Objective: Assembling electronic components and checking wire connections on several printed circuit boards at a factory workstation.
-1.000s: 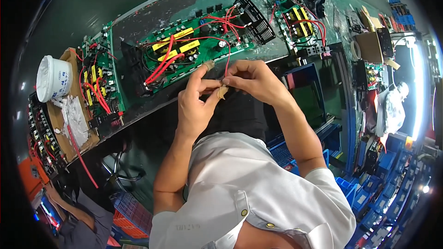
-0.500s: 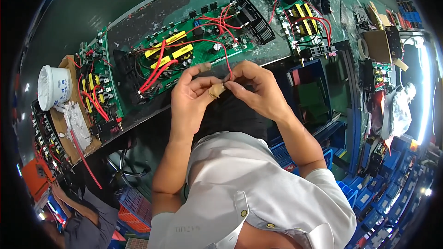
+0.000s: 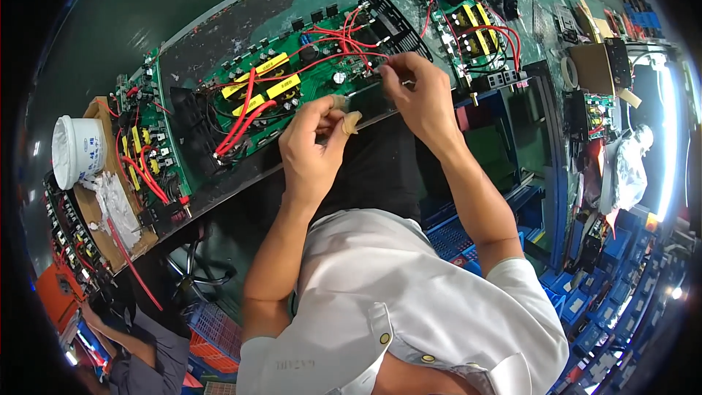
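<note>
My right hand (image 3: pixel 424 95) is raised at the near edge of a large green circuit board (image 3: pixel 322 88). Its thumb and forefinger pinch the end of a thin red wire (image 3: pixel 336 61) that runs left across the board. To the left, my left hand (image 3: pixel 311 143) hovers in front of the same edge, thumb and forefinger apart. A tan cover (image 3: pixel 351 123) wraps the thumb tip, and another shows on the forefinger. Nothing is visible between these two fingertips; the curled fingers behind are partly hidden. Yellow-wrapped transformers (image 3: pixel 265 75) and thick red wires (image 3: pixel 248 117) stand on the board's left part.
A black vented panel (image 3: pixel 397 23) stands at the board's right end. More wired boards lie left (image 3: pixel 150 139) and right (image 3: pixel 475 33). A white tub (image 3: pixel 77 150) rests on a cardboard box (image 3: pixel 139 240). Blue bins (image 3: pixel 592 336) fill the lower right. A co-worker (image 3: pixel 150 347) sits lower left.
My hands have parted. The right moved up and right with the red wire's end, lifting it from beside my left thumb to over the board. My left hand shifted slightly right.
</note>
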The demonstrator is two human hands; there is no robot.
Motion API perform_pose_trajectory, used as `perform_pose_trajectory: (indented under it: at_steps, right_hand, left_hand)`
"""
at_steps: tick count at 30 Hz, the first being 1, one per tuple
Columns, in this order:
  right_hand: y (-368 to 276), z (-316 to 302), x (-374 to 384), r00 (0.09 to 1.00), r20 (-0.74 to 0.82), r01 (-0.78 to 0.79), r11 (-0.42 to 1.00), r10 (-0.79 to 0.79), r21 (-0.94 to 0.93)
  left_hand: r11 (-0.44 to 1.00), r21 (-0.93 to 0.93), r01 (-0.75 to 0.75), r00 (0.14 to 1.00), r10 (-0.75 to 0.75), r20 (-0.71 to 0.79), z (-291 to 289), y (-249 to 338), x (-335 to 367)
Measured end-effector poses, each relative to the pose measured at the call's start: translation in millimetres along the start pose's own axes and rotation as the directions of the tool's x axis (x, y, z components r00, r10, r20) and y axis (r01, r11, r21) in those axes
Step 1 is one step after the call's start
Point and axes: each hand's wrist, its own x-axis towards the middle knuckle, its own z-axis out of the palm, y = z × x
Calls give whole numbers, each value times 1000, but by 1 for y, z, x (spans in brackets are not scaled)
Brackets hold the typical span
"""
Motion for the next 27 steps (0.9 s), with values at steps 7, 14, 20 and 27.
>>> perform_pose_trajectory:
  at_steps: [7, 14, 20, 27]
  right_hand:
    - [4, 6, 4, 999, -30, 31, 979, -38, -203]
    - [-7, 7, 3, 1000, 25, -7, 972, 13, -235]
    - [-17, 15, 0, 996, 4, 87, 927, -92, -365]
    - [-16, 17, 3, 984, 88, 179, 883, -156, -433]
  left_hand:
    - [987, 97, -131, 991, 129, 25, -5, 4, -1]
    - [979, 92, -181, 983, 179, 27, -7, 0, -3]
    - [976, 81, -200, 980, 200, 17, -10, -2, -3]
    - [971, 66, -232, 973, 231, 23, -12, -4, -3]
